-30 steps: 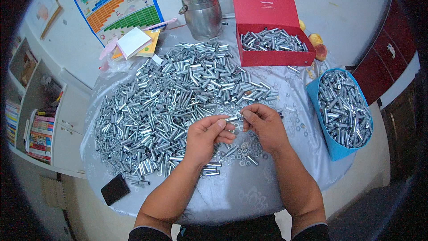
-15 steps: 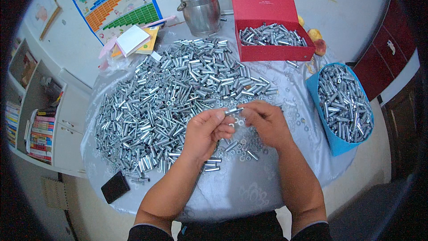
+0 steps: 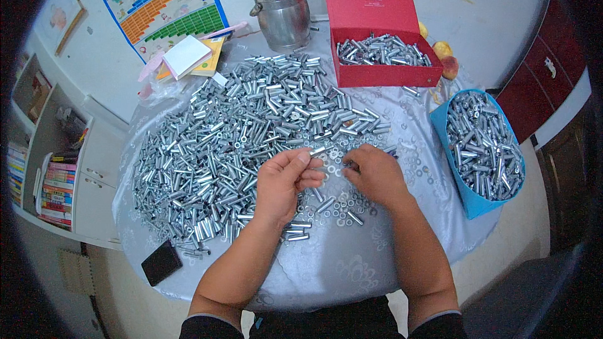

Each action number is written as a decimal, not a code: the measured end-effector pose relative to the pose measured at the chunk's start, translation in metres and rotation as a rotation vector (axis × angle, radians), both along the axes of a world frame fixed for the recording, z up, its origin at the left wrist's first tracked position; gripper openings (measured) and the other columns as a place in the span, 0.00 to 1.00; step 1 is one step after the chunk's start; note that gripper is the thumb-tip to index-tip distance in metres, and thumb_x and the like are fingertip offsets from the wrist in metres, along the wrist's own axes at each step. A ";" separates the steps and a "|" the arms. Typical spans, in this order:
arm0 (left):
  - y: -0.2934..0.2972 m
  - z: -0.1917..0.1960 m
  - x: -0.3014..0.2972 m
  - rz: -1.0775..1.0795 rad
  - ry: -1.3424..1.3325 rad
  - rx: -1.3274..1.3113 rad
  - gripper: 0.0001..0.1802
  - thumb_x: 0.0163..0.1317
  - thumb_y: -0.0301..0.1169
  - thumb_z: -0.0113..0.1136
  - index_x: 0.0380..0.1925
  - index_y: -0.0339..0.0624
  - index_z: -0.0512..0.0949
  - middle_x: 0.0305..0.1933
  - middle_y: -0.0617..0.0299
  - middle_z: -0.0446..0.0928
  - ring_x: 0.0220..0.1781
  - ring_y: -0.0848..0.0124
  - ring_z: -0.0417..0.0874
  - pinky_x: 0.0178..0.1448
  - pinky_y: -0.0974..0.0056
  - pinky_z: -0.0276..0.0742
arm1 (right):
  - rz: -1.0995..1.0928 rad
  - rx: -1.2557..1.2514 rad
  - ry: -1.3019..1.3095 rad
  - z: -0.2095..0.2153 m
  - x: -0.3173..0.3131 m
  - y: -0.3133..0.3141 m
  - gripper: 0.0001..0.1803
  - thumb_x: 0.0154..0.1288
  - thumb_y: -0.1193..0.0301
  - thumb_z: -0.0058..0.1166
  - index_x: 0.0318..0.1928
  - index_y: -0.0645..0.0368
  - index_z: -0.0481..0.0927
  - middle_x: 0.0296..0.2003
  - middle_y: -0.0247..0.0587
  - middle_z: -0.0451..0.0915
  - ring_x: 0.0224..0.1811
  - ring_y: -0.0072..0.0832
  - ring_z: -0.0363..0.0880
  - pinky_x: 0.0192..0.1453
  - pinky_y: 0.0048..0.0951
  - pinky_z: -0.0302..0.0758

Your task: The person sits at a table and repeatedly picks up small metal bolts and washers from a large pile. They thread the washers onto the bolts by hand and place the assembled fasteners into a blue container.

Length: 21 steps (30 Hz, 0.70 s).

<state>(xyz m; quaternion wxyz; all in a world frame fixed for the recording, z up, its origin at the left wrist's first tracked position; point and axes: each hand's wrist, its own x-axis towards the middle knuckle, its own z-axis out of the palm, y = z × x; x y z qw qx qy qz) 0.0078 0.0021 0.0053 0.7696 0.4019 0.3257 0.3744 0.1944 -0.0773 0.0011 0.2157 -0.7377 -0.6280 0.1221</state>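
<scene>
silver metal tube (image 3: 318, 150) in the left hand (image 3: 279, 182), head view
left fingers are clamped on it above the counter (image 3: 308, 282); the right hand (image 3: 375, 174) is just beside, fingers curled, grip cannot be told. step in hand: apparently handling one tube above loose washers (image 3: 344, 207); next move likely calls for a steady left hold.

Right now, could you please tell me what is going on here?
The person's left hand pinches a metal tube. The right hand is just apart, near loose washers; whether it holds anything is unclear. A big pile of tubes covers much of the table, and more sit in the open red box and the blue bin.
</scene>
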 end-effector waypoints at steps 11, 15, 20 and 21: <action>-0.001 -0.001 0.001 -0.014 -0.004 0.034 0.12 0.68 0.30 0.55 0.46 0.33 0.77 0.37 0.51 0.83 0.31 0.69 0.86 0.34 0.68 0.84 | -0.065 0.020 -0.064 0.005 -0.016 -0.002 0.11 0.55 0.67 0.59 0.37 0.59 0.80 0.36 0.47 0.76 0.40 0.44 0.79 0.44 0.43 0.77; -0.001 -0.001 0.000 -0.016 -0.006 0.039 0.12 0.67 0.30 0.55 0.46 0.33 0.77 0.37 0.51 0.83 0.31 0.69 0.86 0.34 0.68 0.84 | -0.041 -0.003 -0.089 0.006 -0.014 -0.008 0.11 0.55 0.68 0.59 0.37 0.60 0.80 0.37 0.50 0.76 0.42 0.45 0.79 0.46 0.43 0.76; -0.002 -0.004 0.001 -0.019 0.007 0.041 0.12 0.67 0.30 0.56 0.45 0.32 0.77 0.37 0.51 0.83 0.31 0.69 0.86 0.33 0.68 0.84 | -0.039 -0.026 -0.050 0.005 -0.013 -0.008 0.10 0.58 0.68 0.58 0.37 0.61 0.79 0.38 0.52 0.76 0.43 0.47 0.78 0.48 0.45 0.75; -0.002 -0.004 0.001 -0.019 0.008 0.042 0.13 0.67 0.30 0.56 0.45 0.32 0.77 0.37 0.51 0.83 0.31 0.69 0.86 0.33 0.68 0.84 | -0.030 -0.024 -0.044 0.005 -0.012 -0.008 0.10 0.58 0.68 0.57 0.37 0.62 0.79 0.39 0.52 0.77 0.43 0.47 0.78 0.48 0.46 0.75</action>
